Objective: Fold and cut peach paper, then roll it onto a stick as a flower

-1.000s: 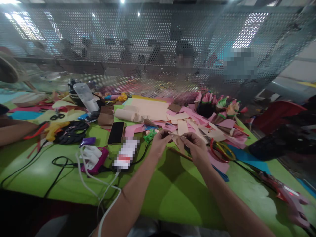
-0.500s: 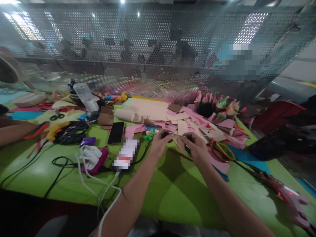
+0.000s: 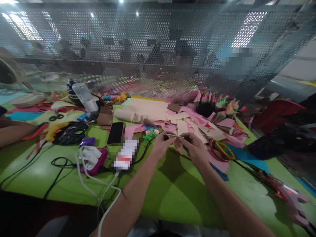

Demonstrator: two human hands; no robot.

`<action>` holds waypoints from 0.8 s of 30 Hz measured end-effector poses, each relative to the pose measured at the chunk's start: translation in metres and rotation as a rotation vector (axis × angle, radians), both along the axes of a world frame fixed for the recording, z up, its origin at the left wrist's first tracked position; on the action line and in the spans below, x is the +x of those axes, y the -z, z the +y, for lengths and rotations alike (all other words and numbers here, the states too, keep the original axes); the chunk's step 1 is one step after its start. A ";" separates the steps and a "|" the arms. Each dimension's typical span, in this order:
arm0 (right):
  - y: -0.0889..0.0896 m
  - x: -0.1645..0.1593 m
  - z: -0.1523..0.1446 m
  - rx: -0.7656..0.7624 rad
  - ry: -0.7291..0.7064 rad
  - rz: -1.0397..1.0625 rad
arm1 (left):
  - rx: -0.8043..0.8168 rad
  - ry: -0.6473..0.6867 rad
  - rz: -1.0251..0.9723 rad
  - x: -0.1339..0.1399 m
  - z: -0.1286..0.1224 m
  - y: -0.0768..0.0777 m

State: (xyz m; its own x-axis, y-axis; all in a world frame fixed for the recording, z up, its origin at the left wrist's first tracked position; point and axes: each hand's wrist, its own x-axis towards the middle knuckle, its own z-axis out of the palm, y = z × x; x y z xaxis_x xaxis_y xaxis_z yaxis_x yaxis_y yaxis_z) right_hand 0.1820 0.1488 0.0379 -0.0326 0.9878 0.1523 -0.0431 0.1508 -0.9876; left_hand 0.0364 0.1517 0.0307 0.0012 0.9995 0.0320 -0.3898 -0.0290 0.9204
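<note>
My left hand [image 3: 163,143] and my right hand [image 3: 193,144] meet above the green table [image 3: 170,197], fingertips close together. Between them they pinch a narrow cream paper strip [image 3: 178,143], part of which hangs below the fingers. Beyond lie more cream strips [image 3: 182,126] and pink paper pieces [image 3: 196,115]. A green and pink paper flower [image 3: 150,134] rests just left of my left hand. To the right of my right hand are scissors [image 3: 223,150] with red and yellow handles.
A pink glue gun [image 3: 291,197] lies at the right. On the left are a phone [image 3: 116,133], a second device with a lit screen [image 3: 126,154], a magenta power strip [image 3: 96,161] and a bottle [image 3: 86,97]. Another person's arm [image 3: 14,131] reaches in at far left.
My fingertips have shifted on the cream strip, and its hanging part now sits lower between my hands. Other things on the table look the same.
</note>
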 end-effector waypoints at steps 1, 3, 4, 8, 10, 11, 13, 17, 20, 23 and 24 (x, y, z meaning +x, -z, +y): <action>0.000 0.000 0.000 0.000 0.001 0.002 | 0.000 -0.005 -0.001 0.000 0.000 0.000; 0.001 0.000 0.001 -0.001 0.014 0.007 | -0.003 -0.019 -0.003 0.000 0.000 0.001; 0.001 0.001 0.001 -0.001 0.021 0.007 | -0.005 -0.026 -0.002 0.000 0.000 0.001; 0.002 0.002 0.002 0.001 0.014 -0.010 | -0.007 -0.027 0.009 0.001 -0.001 0.000; 0.002 0.002 0.002 0.007 0.010 -0.020 | -0.010 -0.017 0.023 0.001 -0.001 0.000; 0.003 0.002 0.003 0.009 0.011 -0.022 | -0.012 -0.017 0.032 0.001 -0.001 0.001; 0.003 0.002 0.003 0.008 0.014 -0.019 | -0.017 -0.035 0.043 0.001 -0.001 0.001; 0.002 0.001 0.002 0.000 0.024 0.004 | -0.021 -0.048 0.029 0.001 -0.001 0.000; 0.000 0.000 0.001 -0.008 0.029 0.013 | -0.013 -0.032 0.029 0.001 -0.001 0.000; -0.001 0.000 0.001 -0.017 0.034 0.021 | 0.003 -0.036 0.032 0.001 -0.001 0.001; -0.001 0.000 0.001 -0.020 0.034 0.022 | 0.006 -0.038 0.032 0.001 -0.001 0.001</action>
